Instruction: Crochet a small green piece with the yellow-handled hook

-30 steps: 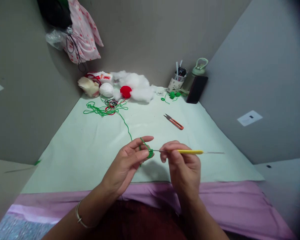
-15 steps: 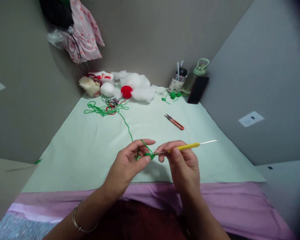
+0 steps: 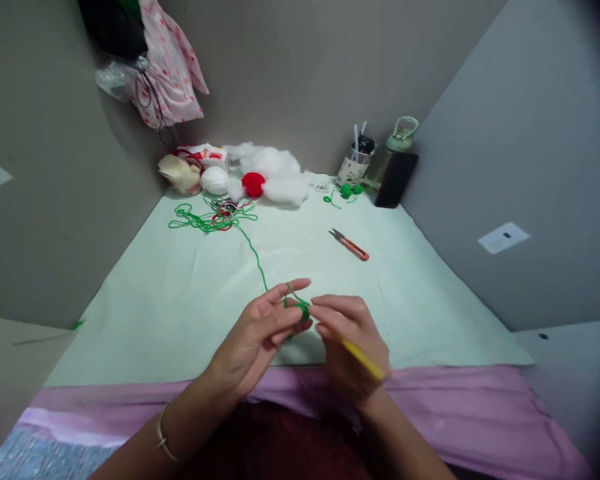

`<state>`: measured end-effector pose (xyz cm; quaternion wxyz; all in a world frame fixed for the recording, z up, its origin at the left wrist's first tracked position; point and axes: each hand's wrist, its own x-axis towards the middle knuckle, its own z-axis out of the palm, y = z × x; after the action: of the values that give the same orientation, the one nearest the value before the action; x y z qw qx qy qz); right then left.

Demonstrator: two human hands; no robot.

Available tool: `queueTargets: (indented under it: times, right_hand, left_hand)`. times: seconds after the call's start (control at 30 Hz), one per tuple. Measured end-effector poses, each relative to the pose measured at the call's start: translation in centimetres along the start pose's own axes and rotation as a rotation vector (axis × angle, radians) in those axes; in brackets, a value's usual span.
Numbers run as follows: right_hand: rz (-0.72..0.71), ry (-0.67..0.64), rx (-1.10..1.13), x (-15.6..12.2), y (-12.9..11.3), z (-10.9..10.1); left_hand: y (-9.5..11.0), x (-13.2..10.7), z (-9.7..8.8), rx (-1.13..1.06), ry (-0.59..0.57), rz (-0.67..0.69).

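Note:
My left hand [image 3: 253,337] pinches a small green crocheted piece [image 3: 303,311] between thumb and fingers, its index finger stretched out with green yarn [image 3: 258,261] passing over it. That strand runs back across the table to a loose tangle of green yarn [image 3: 200,219]. Close by on the right, my right hand [image 3: 355,343] is closed around a crochet hook with a yellow handle [image 3: 363,360], the handle slanting down to the right. Its fingertips are near the green piece. The hook's tip is hidden, and the right hand is somewhat blurred.
Thread snips [image 3: 349,245] with orange handles lie beyond my hands. Along the back are white stuffing [image 3: 285,187], a red ball [image 3: 253,185], a white ball [image 3: 215,180], small green pieces [image 3: 347,191], a pen cup [image 3: 353,167], a bottle [image 3: 380,163] and a dark phone [image 3: 397,180].
My right hand has turned over, so the yellow handle now points down toward me instead of up to the right. The left hand has tilted the green piece slightly, still holding it.

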<state>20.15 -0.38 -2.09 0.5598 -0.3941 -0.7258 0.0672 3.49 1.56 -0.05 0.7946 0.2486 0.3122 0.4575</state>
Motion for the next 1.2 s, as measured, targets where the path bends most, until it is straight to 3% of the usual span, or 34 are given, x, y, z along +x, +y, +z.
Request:
queueTargets:
  times: [0.1,0.2,0.3,0.4,0.5,0.57,0.67,0.77,0.9,1.0,1.2]
  right_hand:
    - [0.278,0.119,0.375,0.8,-0.4,0.0]
    - [0.399,0.110,0.594,1.4,-0.5,0.4]
    - [0.372,0.067,0.552,1.4,-0.6,0.6]
    - [0.243,0.038,0.341,0.8,-0.8,0.5]
    - [0.028,-0.027,0.055,0.1,-0.6,0.3]
    - [-0.007,0.001,0.030,0.0,-0.3,0.2]
    - [0.191,0.114,0.270,0.6,0.0,0.0]
    - [0.386,0.141,0.576,1.3,-0.1,0.1]
    - [0.412,0.057,0.626,1.4,-0.3,0.6]
    - [0.442,0.075,0.621,1.2,-0.2,0.7]
    - [0.590,0.100,0.839,1.4,0.2,0.4]
  left_hand:
    - [0.5,0.0,-0.1,-0.015,0.016,0.032]
    - [0.5,-0.3,0.1,0.090,0.010,0.082]
    - [0.2,-0.4,0.3,0.180,0.014,0.136]
    - [-0.2,-0.3,0.4,0.197,0.058,0.188]
    - [-0.2,0.0,0.4,0.094,0.051,0.121]
    - [0.1,0.1,0.3,-0.006,0.001,0.028]
    - [0.5,0.1,0.0,-0.090,-0.029,-0.016]
    - [0.6,-0.1,-0.1,-0.024,0.000,0.070]
    - [0.0,-0.3,0.1,0.161,-0.001,0.138]
    - [-0.3,-0.3,0.0,0.250,-0.011,0.152]
    - [-0.1,-0.3,-0.4,0.310,0.027,0.201]
